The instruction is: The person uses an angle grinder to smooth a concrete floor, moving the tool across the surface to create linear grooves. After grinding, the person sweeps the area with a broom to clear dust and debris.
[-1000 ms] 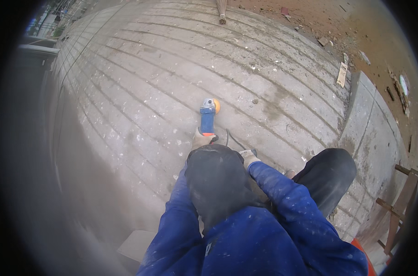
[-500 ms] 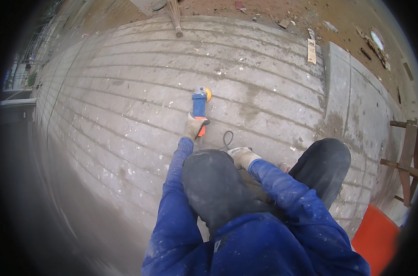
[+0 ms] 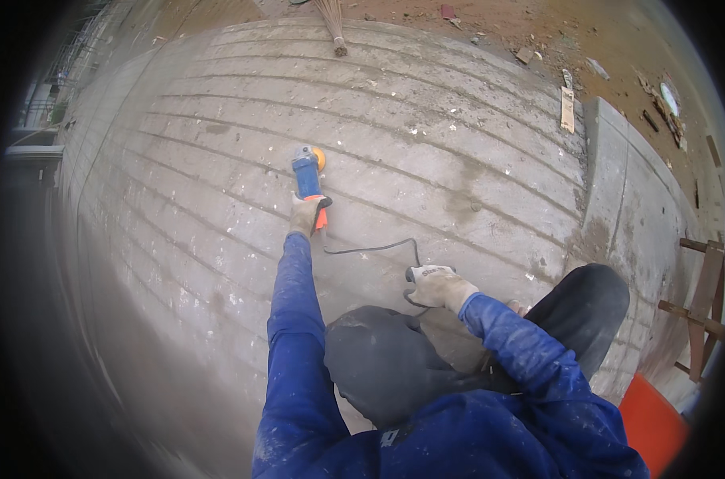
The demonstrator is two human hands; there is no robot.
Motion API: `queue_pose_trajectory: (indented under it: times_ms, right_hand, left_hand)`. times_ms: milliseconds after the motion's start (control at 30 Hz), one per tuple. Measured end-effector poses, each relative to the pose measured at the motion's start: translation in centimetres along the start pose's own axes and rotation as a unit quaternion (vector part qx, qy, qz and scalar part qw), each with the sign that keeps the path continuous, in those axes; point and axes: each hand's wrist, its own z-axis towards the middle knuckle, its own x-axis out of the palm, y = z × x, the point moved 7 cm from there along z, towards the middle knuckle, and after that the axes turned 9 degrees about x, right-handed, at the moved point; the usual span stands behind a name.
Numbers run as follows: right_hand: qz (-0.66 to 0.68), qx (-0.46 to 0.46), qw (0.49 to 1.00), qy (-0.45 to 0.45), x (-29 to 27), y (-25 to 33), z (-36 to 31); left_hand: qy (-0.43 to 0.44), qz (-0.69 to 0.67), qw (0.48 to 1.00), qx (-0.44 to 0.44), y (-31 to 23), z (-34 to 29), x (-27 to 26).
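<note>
My left hand (image 3: 305, 214), in a pale work glove, is closed round the red-orange rear handle of a blue angle grinder (image 3: 306, 173). The tool points away from me over the grooved concrete, its yellow disc or guard (image 3: 320, 159) on the right of the grey head. A dark power cord (image 3: 372, 248) runs from the handle's end across to my right hand (image 3: 436, 288). That gloved hand is closed on the cord, above the ground beside my bent knee. Beyond the right hand the cord is mostly hidden.
Grooved concrete (image 3: 242, 184) stretches around me, with small white flecks. A straw broom (image 3: 333, 29) lies at the far edge, near bare soil and debris. To the right are a wood strip (image 3: 567, 110), a concrete curb (image 3: 626, 168), a wooden frame (image 3: 702, 307) and an orange object (image 3: 651, 427).
The grinder in my left hand has moved left and a little outward. My right hand has come out from beside the knee, and the cord has stretched from a small loop into a longer run.
</note>
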Motion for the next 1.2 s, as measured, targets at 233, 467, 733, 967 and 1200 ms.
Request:
queue_pose_trajectory:
  times_ms: [233, 467, 733, 967, 1200]
  right_hand:
    - [-0.019, 0.012, 1.000, -0.006, 0.6, 0.1, 0.3]
    - [0.016, 0.057, 0.998, -0.035, 0.4, -2.5, -1.8]
    - [0.031, 0.118, 0.992, -0.007, 1.2, -4.2, -1.8]
    - [0.027, 0.104, 0.994, -0.035, 1.8, -4.6, -2.2]
    - [0.012, 0.087, 0.996, -0.033, 2.2, -2.5, -2.8]
  left_hand:
    - [0.230, 0.229, 0.938, 0.120, -5.1, -8.8, 18.5]
    - [0.335, 0.283, 0.880, 0.183, -6.2, -13.1, 23.6]
    - [0.187, 0.168, 0.964, 0.090, -2.7, -7.2, 7.2]
    - [0.081, 0.054, 0.994, 0.038, 0.5, -4.0, -5.1]
    - [-0.001, -0.037, 0.999, 0.038, 0.6, -4.0, -5.6]
